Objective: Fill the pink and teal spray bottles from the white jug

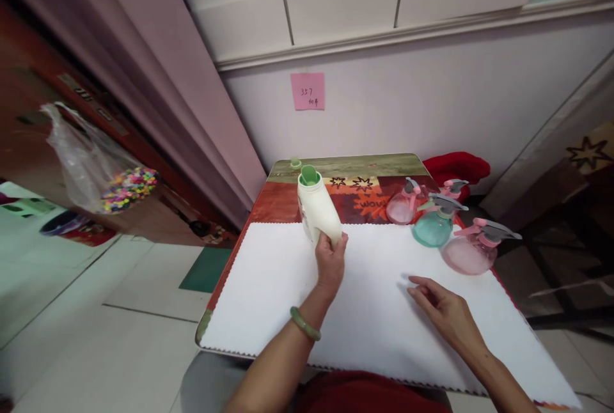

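My left hand (pixel 330 263) is wrapped round the lower part of a cream-white plastic bottle (pixel 319 208), which tilts away over the table. The bottle's mouth has a green pouring spout (pixel 310 175) and no cap on it. A small green cap (pixel 295 162) sits at the table's back edge, behind the bottle. Above the white mat (pixel 374 311), my right hand (pixel 444 311) hovers with fingers apart and holds nothing. Nearest to it are several spray bottles: a pink one (pixel 470 253), a teal one (pixel 433 227) and a smaller pink one (pixel 401 208).
The patterned table (pixel 278 202) meets a wall bearing a pink note (pixel 307 91). Behind the table's right corner lies something red (pixel 455 163). At left, a plastic bag (pixel 127 189) of colourful small pieces hangs on a brown door (pixel 29 100).
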`<state>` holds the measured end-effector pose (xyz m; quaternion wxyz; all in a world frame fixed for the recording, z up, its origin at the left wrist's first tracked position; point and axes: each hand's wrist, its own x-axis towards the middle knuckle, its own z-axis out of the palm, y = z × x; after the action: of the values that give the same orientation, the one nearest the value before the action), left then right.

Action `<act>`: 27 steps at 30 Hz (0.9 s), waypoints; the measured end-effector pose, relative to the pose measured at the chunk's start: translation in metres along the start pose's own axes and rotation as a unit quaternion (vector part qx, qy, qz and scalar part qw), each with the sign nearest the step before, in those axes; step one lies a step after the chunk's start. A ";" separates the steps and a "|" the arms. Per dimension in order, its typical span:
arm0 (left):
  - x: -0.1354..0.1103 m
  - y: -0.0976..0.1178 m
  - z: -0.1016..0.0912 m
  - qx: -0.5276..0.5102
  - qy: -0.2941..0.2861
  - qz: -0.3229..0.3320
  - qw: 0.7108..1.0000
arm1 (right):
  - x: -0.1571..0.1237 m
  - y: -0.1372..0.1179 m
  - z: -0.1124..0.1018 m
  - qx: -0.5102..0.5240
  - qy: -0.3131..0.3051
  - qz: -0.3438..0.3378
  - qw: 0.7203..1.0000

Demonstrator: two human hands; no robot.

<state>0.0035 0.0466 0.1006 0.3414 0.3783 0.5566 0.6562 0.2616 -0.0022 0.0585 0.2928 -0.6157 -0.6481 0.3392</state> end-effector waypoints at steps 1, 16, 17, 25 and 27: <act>0.001 -0.004 0.003 0.003 0.011 0.006 1.000 | -0.001 0.001 0.000 0.003 0.002 0.000 1.000; 0.021 -0.033 0.027 0.090 -0.063 0.035 0.993 | 0.013 0.046 -0.024 0.070 0.320 0.065 0.942; 0.024 -0.032 0.027 0.097 -0.075 0.038 0.992 | 0.018 0.052 -0.028 0.074 0.365 0.063 0.926; 0.012 -0.029 0.038 0.166 -0.106 0.079 0.977 | 0.057 0.074 -0.041 -0.013 0.354 0.089 0.931; 0.010 -0.032 0.040 0.175 -0.114 0.085 0.974 | 0.065 0.078 -0.039 -0.030 0.326 0.087 0.941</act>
<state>0.0347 0.0788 0.0738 0.2739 0.5500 0.5866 0.5276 0.3352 0.0671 0.0171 0.4386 -0.7550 -0.4711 0.1249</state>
